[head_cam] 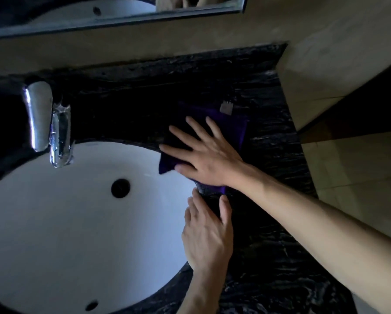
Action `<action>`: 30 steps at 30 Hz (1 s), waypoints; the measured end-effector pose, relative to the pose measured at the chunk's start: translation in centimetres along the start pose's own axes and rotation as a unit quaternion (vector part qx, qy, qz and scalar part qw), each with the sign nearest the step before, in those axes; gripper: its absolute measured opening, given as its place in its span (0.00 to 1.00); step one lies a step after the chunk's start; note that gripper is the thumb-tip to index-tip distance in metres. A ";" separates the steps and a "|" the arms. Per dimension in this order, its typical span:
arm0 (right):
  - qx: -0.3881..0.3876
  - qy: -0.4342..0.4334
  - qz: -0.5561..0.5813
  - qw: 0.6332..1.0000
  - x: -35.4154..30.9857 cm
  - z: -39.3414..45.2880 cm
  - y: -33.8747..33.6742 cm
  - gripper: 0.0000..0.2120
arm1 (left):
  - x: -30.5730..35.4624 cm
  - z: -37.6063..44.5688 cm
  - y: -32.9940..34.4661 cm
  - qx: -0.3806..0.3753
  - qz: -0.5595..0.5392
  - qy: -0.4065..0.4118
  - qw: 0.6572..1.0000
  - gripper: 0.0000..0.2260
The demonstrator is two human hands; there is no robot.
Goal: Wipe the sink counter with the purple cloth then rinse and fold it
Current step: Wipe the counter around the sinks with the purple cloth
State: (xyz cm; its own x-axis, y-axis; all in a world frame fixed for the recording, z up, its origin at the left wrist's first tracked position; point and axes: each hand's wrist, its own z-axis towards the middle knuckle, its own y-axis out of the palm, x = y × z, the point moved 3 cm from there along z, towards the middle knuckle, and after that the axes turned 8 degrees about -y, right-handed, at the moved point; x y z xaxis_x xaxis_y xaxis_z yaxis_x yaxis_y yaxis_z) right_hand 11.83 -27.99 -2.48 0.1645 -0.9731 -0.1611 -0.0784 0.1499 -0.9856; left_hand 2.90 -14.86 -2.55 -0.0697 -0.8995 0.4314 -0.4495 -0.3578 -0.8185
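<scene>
The purple cloth [231, 130] lies flat on the dark marbled tabletop [269, 234], just right of the white sink basin [76, 223]. Its long axis runs from the near edge beside the basin rim up and away towards the back wall, and a pale label [226, 108] sits at its far corner. One near corner of the cloth hangs slightly over the rim of the basin.

The right hand [203, 155] lies palm down on the middle of the cloth, fingers straight and spread, pointing up and left; it presses and grips nothing. Its forearm reaches in from the lower right.

The left hand [207, 234] lies just nearer, along the basin's right rim, fingers fairly straight and pointing away, with the thumb apart. Its fingertips touch the cloth's near edge; whether they pinch it I cannot tell.

A chrome tap [39, 114] stands at the back left of the basin, and a mirror [122, 17] hangs above.
</scene>
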 end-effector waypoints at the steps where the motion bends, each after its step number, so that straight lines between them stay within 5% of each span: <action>1: -0.010 -0.009 0.001 1.000 -0.5 -1.5 0.3 0.27 | 0.0 0.0 -0.1 0.004 -0.004 0.001 1.000 0.36; 12: -0.039 -0.002 0.013 0.999 2.5 12.2 -0.8 0.25 | -0.1 0.1 0.1 -0.005 0.003 -0.008 1.000 0.35; 19: 0.033 0.127 -0.004 0.991 6.0 2.4 -0.8 0.27 | 0.0 0.1 0.2 -0.001 0.008 -0.009 1.000 0.33; 24: 0.018 0.164 -0.021 0.986 0.8 -8.0 0.3 0.30 | 0.1 0.2 0.6 -0.006 0.018 -0.010 1.000 0.35; 30: 0.009 0.135 -0.009 0.991 4.2 -1.8 -0.5 0.29 | 0.1 0.3 0.8 0.001 0.018 -0.023 1.000 0.41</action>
State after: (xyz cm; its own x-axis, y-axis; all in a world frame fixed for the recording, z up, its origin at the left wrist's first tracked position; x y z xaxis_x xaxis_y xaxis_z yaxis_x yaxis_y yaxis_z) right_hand 10.77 -32.50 -2.53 -0.1036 -0.9865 -0.1265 -0.0592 0.1331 -0.9893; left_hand 2.77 -15.29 -3.29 -0.0452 -0.9224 0.3836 -0.4461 -0.3249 -0.8339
